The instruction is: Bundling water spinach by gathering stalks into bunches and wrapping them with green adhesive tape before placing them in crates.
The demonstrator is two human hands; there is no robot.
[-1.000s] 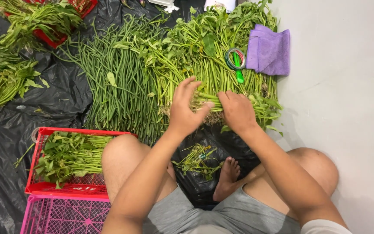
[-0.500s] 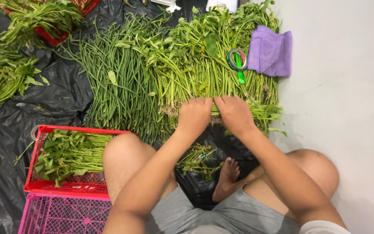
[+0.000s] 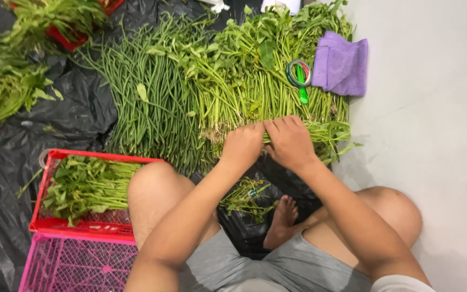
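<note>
A big heap of leafy green stalks [image 3: 255, 81] lies on black plastic in front of me. My left hand [image 3: 242, 146] and my right hand [image 3: 290, 141] sit side by side at the near end of the heap, fingers curled around a bunch of stalks there. To the left of the heap lies a pile of long green beans [image 3: 147, 103]. A small clump of trimmed greens [image 3: 244, 197] rests between my knees.
A roll of tape with a green-handled tool [image 3: 300, 75] and a purple cloth [image 3: 343, 64] lie at the heap's right. A red crate of greens [image 3: 55, 224] sits over a pink crate [image 3: 71, 265] at left. More greens [image 3: 6, 86] lie far left. A pale wall [image 3: 433, 108] is at right.
My left hand, raised with fingers spread a second ago, has come down beside the right hand. Both hands now close on the stalks' near ends.
</note>
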